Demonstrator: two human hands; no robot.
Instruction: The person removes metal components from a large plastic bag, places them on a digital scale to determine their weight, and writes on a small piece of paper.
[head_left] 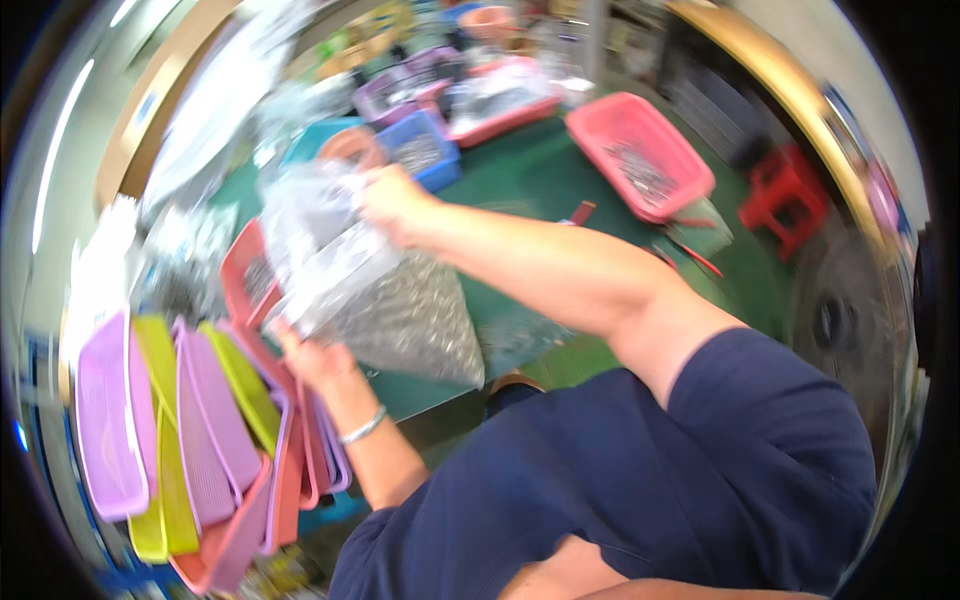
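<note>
Both my hands hold a clear plastic bag (395, 315) full of small shiny metal parts above the left side of the green table (545, 175). My right hand (392, 203) grips the bag's crumpled top. My left hand (315, 358) supports the bag from below at its lower left edge; a silver bracelet circles that wrist. The bag hangs tilted, its wide bottom toward me. The picture is blurred by motion.
A stack of pink, purple and yellow plastic trays (190, 430) stands on edge at my left. A pink tray (640, 155) with metal parts lies at the right, a blue tray (425, 150) and more trays at the back. A red stool (785, 195) stands beyond the table.
</note>
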